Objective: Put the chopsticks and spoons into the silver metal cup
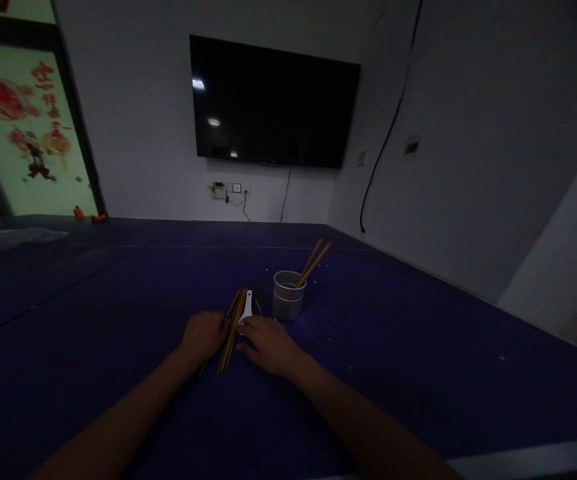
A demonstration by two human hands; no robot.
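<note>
My left hand (206, 335) is closed, its fingertips at a wooden chopstick that runs under it and shows on both sides. Just to its right, several loose chopsticks (231, 341) lie in a slanting bundle on the dark blue surface. My right hand (269, 345) rests low with thumb and fingers apart, its fingertips at the bowl end of a white spoon (248, 305). A dark, thin utensil (258, 304), partly hidden and too dim to name, lies beside the spoon. Behind my right hand a grey metal cup (287, 305) stands upright with two chopsticks (314, 264) leaning in it.
The wide blue surface (118, 300) reaches to the wall, with a seam on the left and small white specks near the cup. Clear plastic (16, 239) and small orange objects (88, 216) lie at the far left. A television (273, 103) hangs above; a black cable (386, 137) dangles at right.
</note>
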